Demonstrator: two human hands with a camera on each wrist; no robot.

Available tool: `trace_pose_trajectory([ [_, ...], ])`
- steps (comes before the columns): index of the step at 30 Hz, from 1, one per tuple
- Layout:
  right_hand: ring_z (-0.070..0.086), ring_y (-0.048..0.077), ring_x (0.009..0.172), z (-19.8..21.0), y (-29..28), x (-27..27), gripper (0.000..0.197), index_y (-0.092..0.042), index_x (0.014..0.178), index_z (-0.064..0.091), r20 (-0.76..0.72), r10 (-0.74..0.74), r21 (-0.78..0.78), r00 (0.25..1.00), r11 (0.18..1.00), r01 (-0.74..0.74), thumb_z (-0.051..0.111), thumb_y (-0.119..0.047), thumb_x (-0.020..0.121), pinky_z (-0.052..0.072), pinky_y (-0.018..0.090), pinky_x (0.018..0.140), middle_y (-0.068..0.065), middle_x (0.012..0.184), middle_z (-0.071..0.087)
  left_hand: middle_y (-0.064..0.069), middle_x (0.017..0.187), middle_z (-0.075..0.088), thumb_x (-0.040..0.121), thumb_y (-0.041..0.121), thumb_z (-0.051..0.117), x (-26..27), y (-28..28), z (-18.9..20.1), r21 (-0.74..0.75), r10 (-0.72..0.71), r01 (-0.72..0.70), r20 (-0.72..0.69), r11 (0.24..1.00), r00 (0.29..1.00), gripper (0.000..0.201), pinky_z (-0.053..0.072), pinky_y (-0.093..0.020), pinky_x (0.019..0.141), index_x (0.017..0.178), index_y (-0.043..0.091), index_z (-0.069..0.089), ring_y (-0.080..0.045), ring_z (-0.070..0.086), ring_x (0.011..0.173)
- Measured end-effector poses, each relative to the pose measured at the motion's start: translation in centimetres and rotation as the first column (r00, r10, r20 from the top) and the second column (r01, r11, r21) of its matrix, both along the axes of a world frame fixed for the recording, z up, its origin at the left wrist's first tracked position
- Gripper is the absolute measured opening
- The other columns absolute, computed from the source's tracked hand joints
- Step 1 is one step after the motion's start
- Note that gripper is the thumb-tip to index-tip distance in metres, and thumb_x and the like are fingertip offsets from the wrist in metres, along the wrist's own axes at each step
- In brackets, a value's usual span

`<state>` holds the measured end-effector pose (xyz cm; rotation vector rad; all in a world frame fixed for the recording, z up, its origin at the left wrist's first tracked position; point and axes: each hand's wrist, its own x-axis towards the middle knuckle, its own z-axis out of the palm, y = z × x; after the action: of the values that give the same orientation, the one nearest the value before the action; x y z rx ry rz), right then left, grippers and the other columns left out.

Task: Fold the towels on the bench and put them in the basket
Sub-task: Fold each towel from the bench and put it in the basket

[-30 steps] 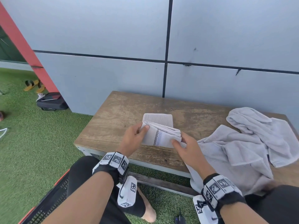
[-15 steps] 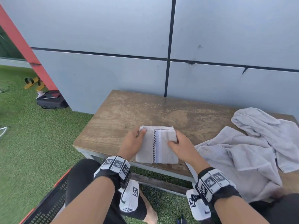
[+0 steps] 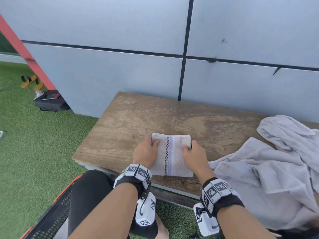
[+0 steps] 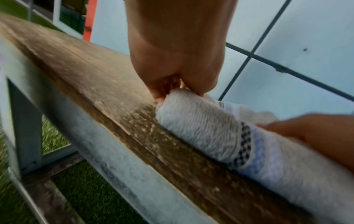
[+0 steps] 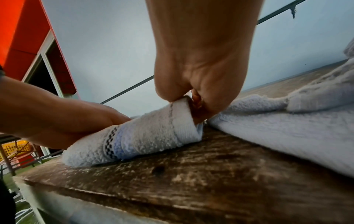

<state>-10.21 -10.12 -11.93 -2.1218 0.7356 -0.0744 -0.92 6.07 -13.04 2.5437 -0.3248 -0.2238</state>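
Observation:
A small folded white towel (image 3: 172, 155) with a checked and blue stripe lies near the front edge of the wooden bench (image 3: 131, 121). My left hand (image 3: 145, 151) grips its left side, thumb on top, fingers tucked underneath. My right hand (image 3: 193, 156) grips the right side the same way. In the left wrist view the left hand (image 4: 172, 89) pinches the folded towel (image 4: 201, 128). The right wrist view shows the right hand (image 5: 193, 97) pinching the edge of the towel (image 5: 149, 136). A black basket with an orange rim (image 3: 51, 214) sits on the grass at lower left.
A heap of unfolded pale grey towels (image 3: 269, 169) covers the right end of the bench and hangs over its front. A grey panelled wall (image 3: 138, 66) stands right behind. On the green turf (image 3: 34, 152) lie a black case (image 3: 51, 102) and yellow sandals (image 3: 31, 81).
The upper half of the towel has been folded toward me and laid flat. Both hands moved from its near edge to its left and right sides.

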Motion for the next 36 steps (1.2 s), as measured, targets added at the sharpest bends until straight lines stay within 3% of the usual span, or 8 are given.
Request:
trace_pose_trajectory([
  [8, 0.050, 0.013, 0.064, 0.2, -0.1, 0.4, 0.016, -0.013, 0.098, 0.041, -0.014, -0.042, 0.009, 0.999, 0.999, 0.043, 0.047, -0.027, 0.100, 0.035, 0.026, 0.050, 0.004, 0.085, 0.054, -0.010, 0.094, 0.067, 0.103, 0.053, 0.027, -0.3, -0.8, 0.3, 0.111, 0.023, -0.027, 0.046, 0.993, 0.999, 0.042, 0.050, -0.046, 0.077, 0.112, 0.018, 0.048, -0.036, 0.064, 0.088],
  [12, 0.055, 0.022, 0.083, 0.4, 0.8, 0.5, 0.039, -0.016, 0.125, 0.031, -0.048, -0.027, -0.217, 0.998, 0.976, 0.016, 0.055, -0.028, 0.096, 0.044, 0.033, 0.063, 0.012, 0.115, 0.048, -0.010, 0.101, 0.069, 0.098, 0.059, 0.031, 0.0, -0.7, 0.6, 0.091, 0.033, -0.029, -0.041, 0.995, 0.999, 0.049, 0.051, -0.046, 0.085, 0.119, 0.018, 0.046, -0.035, 0.065, 0.094],
  [17, 0.038, 0.026, 0.131, 0.5, -0.1, 0.0, 0.046, -0.029, 0.139, 0.045, -0.127, 0.329, -0.691, 0.936, 0.647, -0.322, 0.052, -0.022, 0.094, 0.046, 0.044, 0.097, 0.003, 0.145, 0.040, -0.002, 0.104, 0.062, 0.075, 0.047, 0.067, 1.6, 0.4, 2.2, -0.064, -0.081, 0.063, -0.344, 0.996, 0.936, 0.061, 0.058, -0.045, 0.084, 0.121, 0.017, 0.039, -0.022, 0.064, 0.094],
  [23, 0.056, 0.027, 0.104, 2.4, -0.1, -0.9, 0.040, -0.018, 0.101, 0.061, -0.336, 0.134, -0.702, 0.932, 0.624, -0.342, 0.043, -0.052, 0.090, 0.041, 0.042, 0.089, 0.005, 0.106, 0.064, -0.005, 0.112, 0.052, 0.092, 0.031, 0.055, 0.2, 0.8, 2.7, -0.016, -0.008, 0.012, 0.202, 1.000, 0.979, 0.031, 0.049, -0.041, 0.088, 0.116, 0.015, 0.044, -0.023, 0.052, 0.099],
  [26, 0.056, 0.026, 0.094, 2.8, 0.3, -1.2, 0.039, -0.017, 0.086, 0.063, -0.226, 0.153, -0.742, 0.962, 0.613, -0.272, 0.045, -0.051, 0.085, 0.042, 0.042, 0.084, 0.005, 0.095, 0.063, -0.007, 0.124, 0.050, 0.096, 0.034, 0.047, -1.4, 0.4, 1.7, -0.020, -0.071, 0.081, 0.320, 0.997, 0.945, 0.034, 0.045, -0.041, 0.096, 0.123, 0.014, 0.047, -0.025, 0.050, 0.113],
  [30, 0.050, 0.021, 0.117, 1.2, 1.4, -1.2, 0.033, -0.016, 0.115, 0.053, -0.052, 0.391, -0.707, 0.919, 0.635, -0.310, 0.039, -0.038, 0.096, 0.046, 0.042, 0.098, 0.004, 0.125, 0.053, 0.001, 0.166, 0.007, 0.105, 0.046, 0.026, -3.7, -0.3, -0.4, 0.061, -0.214, 0.209, 0.089, 0.976, 0.973, 0.060, 0.016, -0.045, 0.123, 0.157, 0.018, 0.017, -0.019, 0.005, 0.154],
  [32, 0.019, 0.020, 0.150, -0.4, 1.8, -1.4, 0.052, -0.019, 0.148, 0.033, -0.120, 0.431, -0.602, 0.895, 0.685, -0.410, 0.028, -0.043, 0.103, 0.027, 0.045, 0.119, 0.003, 0.161, 0.022, 0.003, 0.166, -0.015, 0.104, 0.052, 0.017, -4.3, -0.2, -1.4, 0.107, -0.244, 0.240, 0.025, 0.965, 0.970, 0.068, 0.003, -0.043, 0.125, 0.159, 0.020, -0.006, -0.018, -0.012, 0.153],
  [36, -0.024, 0.006, 0.148, -2.6, 1.8, -1.5, 0.062, -0.030, 0.157, -0.009, -0.203, 0.409, -0.469, 0.890, 0.757, -0.455, 0.011, -0.055, 0.103, 0.002, 0.044, 0.124, -0.013, 0.162, -0.024, 0.004, 0.164, -0.021, 0.104, 0.052, 0.015, -4.1, -0.1, -1.7, 0.146, -0.240, 0.237, 0.002, 0.960, 0.971, 0.068, -0.003, -0.039, 0.124, 0.157, 0.020, -0.015, -0.020, -0.015, 0.152],
])
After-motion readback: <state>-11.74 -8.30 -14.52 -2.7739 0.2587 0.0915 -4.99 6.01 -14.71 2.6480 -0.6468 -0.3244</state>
